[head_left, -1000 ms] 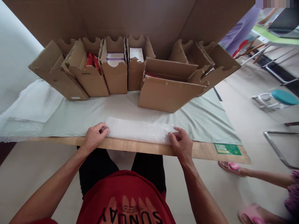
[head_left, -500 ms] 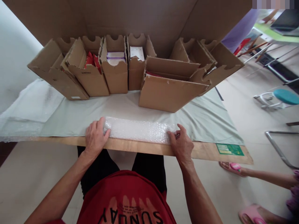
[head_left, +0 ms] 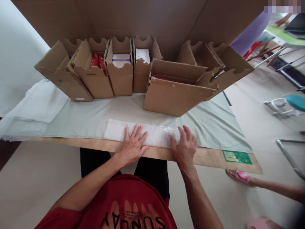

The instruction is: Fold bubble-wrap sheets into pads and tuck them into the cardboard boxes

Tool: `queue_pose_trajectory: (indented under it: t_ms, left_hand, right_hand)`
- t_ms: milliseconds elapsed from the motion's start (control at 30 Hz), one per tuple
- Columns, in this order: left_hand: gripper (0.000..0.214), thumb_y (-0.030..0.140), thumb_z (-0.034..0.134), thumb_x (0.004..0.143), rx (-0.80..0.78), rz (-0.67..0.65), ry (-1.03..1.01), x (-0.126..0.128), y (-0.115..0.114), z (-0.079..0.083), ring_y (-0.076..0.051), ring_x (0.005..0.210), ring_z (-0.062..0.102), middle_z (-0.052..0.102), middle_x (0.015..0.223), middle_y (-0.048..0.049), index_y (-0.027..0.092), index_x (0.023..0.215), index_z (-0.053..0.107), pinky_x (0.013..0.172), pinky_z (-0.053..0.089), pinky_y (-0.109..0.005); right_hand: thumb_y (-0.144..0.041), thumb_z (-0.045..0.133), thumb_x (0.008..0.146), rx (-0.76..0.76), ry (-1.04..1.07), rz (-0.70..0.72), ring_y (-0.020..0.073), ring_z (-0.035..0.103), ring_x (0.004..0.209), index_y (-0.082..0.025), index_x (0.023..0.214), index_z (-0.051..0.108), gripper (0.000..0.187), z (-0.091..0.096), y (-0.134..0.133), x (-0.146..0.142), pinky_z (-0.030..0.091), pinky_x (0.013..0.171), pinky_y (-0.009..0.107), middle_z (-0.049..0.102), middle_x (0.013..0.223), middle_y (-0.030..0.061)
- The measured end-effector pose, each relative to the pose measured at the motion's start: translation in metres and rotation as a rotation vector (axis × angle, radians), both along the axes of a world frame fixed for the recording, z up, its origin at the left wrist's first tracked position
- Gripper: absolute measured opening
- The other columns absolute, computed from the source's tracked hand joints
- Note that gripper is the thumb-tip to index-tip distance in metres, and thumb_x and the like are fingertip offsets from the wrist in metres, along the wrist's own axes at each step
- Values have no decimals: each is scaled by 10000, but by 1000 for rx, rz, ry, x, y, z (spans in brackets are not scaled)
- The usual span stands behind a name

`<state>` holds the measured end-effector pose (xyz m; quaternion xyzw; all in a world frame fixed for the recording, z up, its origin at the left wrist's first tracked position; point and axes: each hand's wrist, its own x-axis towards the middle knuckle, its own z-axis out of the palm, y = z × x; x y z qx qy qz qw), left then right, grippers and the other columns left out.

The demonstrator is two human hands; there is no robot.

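A flat folded strip of clear bubble wrap (head_left: pixel 114 129) lies lengthwise along the table's front edge. Across its middle rests my left hand (head_left: pixel 133 144), palm down with fingers spread. My right hand (head_left: pixel 184 143) is at the strip's right end, thumb and fingers apart and touching the plastic there. Neither hand is closed around anything. Whether something lies inside the folded wrap cannot be made out.
Behind the strip stands a row of open cardboard boxes (head_left: pixel 121 81), several with packets in them. One box (head_left: pixel 176 98) sits crosswise nearer me. More bubble wrap (head_left: pixel 40 101) lies at left. Another person's foot (head_left: pixel 240 176) is at right, near a stool (head_left: pixel 295 102).
My left hand has left the strip's left end and moved right to lie flat on its middle. The fingers of my right hand have opened out at the right end.
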<state>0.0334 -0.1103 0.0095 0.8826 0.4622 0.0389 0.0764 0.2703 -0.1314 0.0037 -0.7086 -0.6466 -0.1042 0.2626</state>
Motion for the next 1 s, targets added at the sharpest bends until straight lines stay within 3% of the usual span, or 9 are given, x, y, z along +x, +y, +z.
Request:
queue_pose_trajectory:
  t_ms: [133,200,267,367,533,700,800,867,1000]
  left_hand:
    - [581,451,433,1049,-8,4,9,2,-1,2,-385,1578,228,302,1691,-158,238,1587,383,1213,151,-758]
    - [567,420,444,1044,-6,-2,4,-4,-1,3,-374,1575,243,318,1687,-144,248,1582,395,1226,160,-729]
    - [557,418,472,1033,8,0,-9,-20,-1,2,-362,1572,258,336,1683,-128,261,1565,426,1241,171,-689]
    - [527,419,480,1026,51,71,-51,-59,0,0,-346,1557,297,394,1656,-122,243,1522,488,1247,211,-628]
    - [408,326,395,1028,112,344,-182,-113,16,5,-297,1327,572,646,1412,-136,192,1302,667,1134,417,-490]
    - [422,380,609,888,48,617,13,-115,43,25,-372,1125,646,710,1128,-183,122,1210,699,973,505,-485]
    - [319,386,626,880,-60,617,68,-109,52,33,-357,1085,656,717,1058,-161,141,1061,721,930,510,-445]
    - [212,336,610,886,-113,599,62,-106,55,35,-325,1058,665,723,1024,-137,165,960,710,901,505,-400]
    - [120,223,562,883,-146,579,30,-106,56,38,-264,982,686,739,973,-86,200,914,675,833,484,-335]
  right_hand:
    - [-334,392,1056,-180,-13,408,307,476,1412,-169,1434,563,446,5,1,-57,402,1087,462,532,1536,168]
    - [-351,377,1062,-282,-13,528,285,446,1449,-167,1471,538,476,3,1,-68,379,1130,452,546,1533,145]
    - [-383,381,1062,-325,-20,496,296,431,1466,-149,1487,524,506,0,-2,-58,364,1149,470,535,1544,148]
    - [-395,377,1060,-301,-19,335,316,444,1459,-162,1466,549,498,-5,-14,-13,373,1132,493,524,1556,145]
    - [-394,391,1043,-221,80,223,302,622,1236,-209,1233,699,406,-6,-19,49,467,1000,460,694,1339,121]
    - [-436,537,929,-260,30,134,345,655,1055,-167,1223,696,429,3,19,58,481,900,482,709,1257,168]
    - [-435,606,851,-453,36,171,319,655,899,-183,1146,713,402,17,41,58,466,780,418,748,982,122]
    - [-424,614,826,-575,86,208,265,621,756,-210,949,712,266,26,51,59,417,672,354,695,762,67]
    - [-401,602,778,-625,187,244,189,531,614,-228,622,525,246,38,50,58,332,580,309,605,629,31]
